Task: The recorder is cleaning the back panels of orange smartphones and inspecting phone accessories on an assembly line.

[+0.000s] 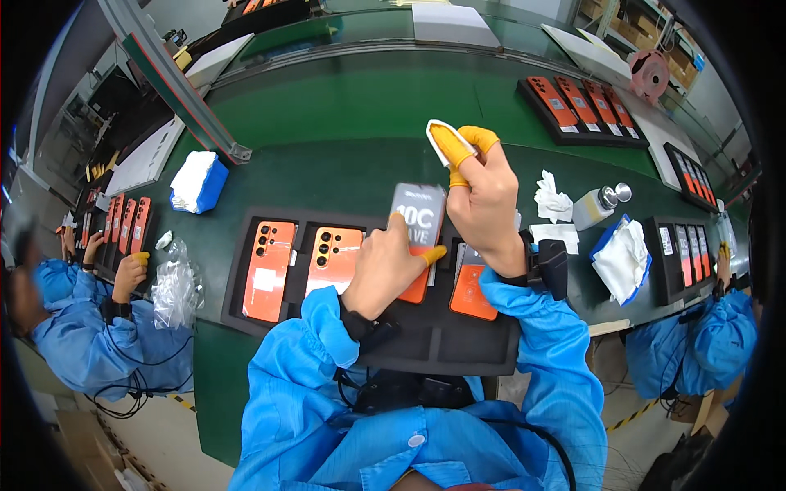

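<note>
My left hand (383, 270), with yellow finger cots on, grips a phone (419, 209) at the middle of a black foam tray (393, 348). The phone's upper part looks grey with pale print and its lower part orange. Raised above the tray's right side, my right hand (485, 200) also wears yellow finger cots. A small white wipe (435, 137) is pinched in it, folded around a fingertip. In the tray's left slots lie an orange phone (266, 274) and a second orange phone (334, 255), camera rings upward. Partly under my right wrist, another orange phone (472, 292) lies in the right slot.
A blue box of white wipes (214, 186) stands left, another wipe box (621, 260) right. Near the latter are a pump bottle (591, 209) and crumpled wipes (553, 196). Clear plastic bags (176, 286) lie left. A phone tray (583, 110) sits far right. Co-workers flank me.
</note>
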`<state>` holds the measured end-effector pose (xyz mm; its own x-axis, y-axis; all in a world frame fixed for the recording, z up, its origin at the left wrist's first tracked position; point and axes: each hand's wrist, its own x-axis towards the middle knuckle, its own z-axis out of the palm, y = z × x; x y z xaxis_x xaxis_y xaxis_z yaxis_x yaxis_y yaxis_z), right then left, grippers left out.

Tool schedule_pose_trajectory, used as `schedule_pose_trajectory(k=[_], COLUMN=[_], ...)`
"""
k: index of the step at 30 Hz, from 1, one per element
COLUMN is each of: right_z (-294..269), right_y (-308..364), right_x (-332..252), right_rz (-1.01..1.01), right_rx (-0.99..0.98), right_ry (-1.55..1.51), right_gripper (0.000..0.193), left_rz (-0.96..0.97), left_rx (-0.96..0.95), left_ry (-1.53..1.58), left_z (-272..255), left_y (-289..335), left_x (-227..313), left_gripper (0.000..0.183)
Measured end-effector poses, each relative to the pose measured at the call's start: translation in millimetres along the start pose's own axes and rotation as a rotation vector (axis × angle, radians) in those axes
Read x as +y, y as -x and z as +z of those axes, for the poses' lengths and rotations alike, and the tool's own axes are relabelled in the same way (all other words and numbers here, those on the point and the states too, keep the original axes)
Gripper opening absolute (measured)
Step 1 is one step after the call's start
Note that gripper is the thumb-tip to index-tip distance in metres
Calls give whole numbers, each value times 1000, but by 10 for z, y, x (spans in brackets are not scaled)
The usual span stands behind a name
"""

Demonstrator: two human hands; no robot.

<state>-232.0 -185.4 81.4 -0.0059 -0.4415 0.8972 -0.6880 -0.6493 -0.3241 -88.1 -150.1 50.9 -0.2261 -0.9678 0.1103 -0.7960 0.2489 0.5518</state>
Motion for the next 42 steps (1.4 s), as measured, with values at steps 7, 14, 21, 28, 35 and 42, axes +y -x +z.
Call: schedule_pose_trajectory(k=[7, 14, 21, 28, 35, 42], right_z=[57, 163, 224, 363, 364, 375], right_y=[39, 205, 320, 407, 308, 254], right_x=[-30, -29, 154, 230, 208, -101], right_rz=[21, -23, 62, 76, -11, -92], right_rx=[-122, -342, -564, -667, -806, -644], right_ry=[24, 218, 332, 353, 233, 97], right_gripper=[26, 17, 21, 19, 18, 23], left_rz=[-128, -68, 17, -199, -268, -323], left_rx=[-125, -161, 498, 550, 466, 413], left_ry=[81, 26, -107, -223, -191, -194], left_z=[78, -109, -434, -223, -136, -154], left_y=[21, 321, 1218, 1376, 1613, 1640], left_x=[-33, -70, -620, -902, -746, -605], left_gripper=[51, 38, 22, 43, 74, 61])
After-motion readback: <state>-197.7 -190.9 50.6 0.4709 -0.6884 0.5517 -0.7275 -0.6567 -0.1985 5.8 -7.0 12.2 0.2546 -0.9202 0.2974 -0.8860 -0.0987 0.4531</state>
